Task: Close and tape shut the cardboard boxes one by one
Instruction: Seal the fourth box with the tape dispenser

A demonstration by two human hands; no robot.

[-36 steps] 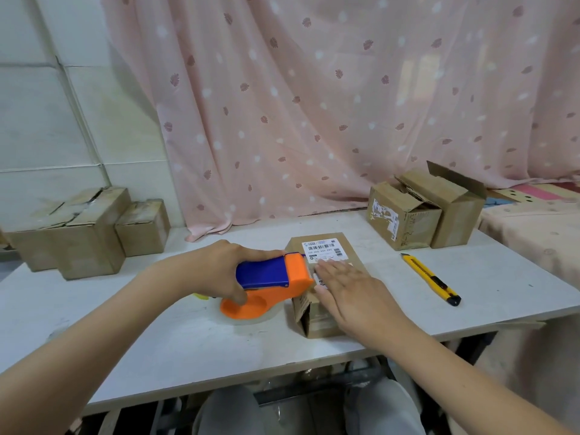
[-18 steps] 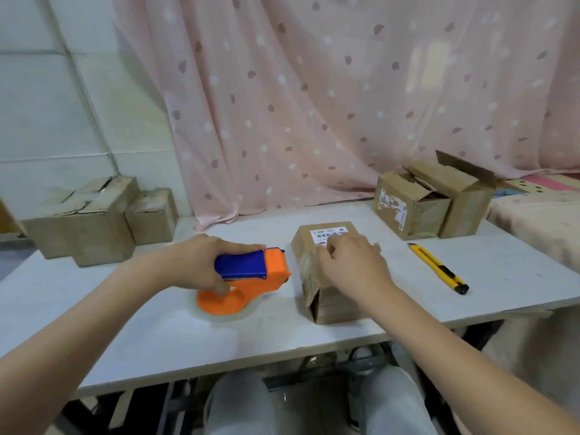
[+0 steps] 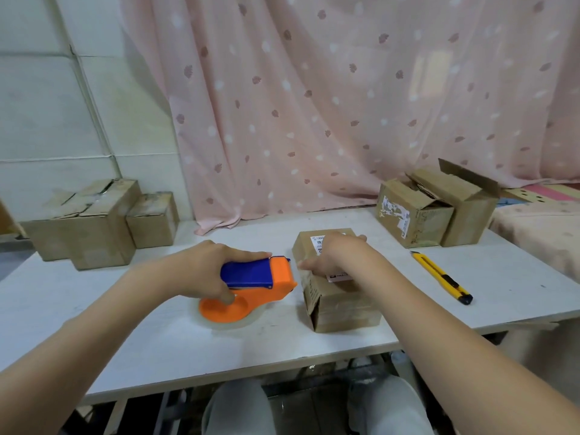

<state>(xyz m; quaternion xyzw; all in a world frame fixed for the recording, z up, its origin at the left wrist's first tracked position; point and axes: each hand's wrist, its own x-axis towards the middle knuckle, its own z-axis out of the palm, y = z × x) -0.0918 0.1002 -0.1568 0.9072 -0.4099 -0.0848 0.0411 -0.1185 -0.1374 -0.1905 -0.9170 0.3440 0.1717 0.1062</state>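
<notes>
Cardboard box (image 3: 337, 296) sits centre frame on the table (image 3: 157, 334). My right hand (image 3: 337, 254) lies flat, pressing its flaps down; left hand (image 3: 204, 268) wraps the tape dispenser (image 3: 251, 285) alongside, ready.

The white table (image 3: 157, 340) carries cardboard boxes (image 3: 342, 306), an orange tape dispenser (image 3: 251, 290) and a yellow utility knife (image 3: 441, 275).

A single head-worn, wide-angle camera looks forward and down over a white table (image 3: 163, 346) from close range, with both forearms reaching in from the bottom corners and the wearer's knees visible beneath the near edge. It faces a pink curtain (image 3: 345, 105) and a tiled wall (image 3: 47, 114) (lines bow near the edges). No second view shares the scene.
</notes>
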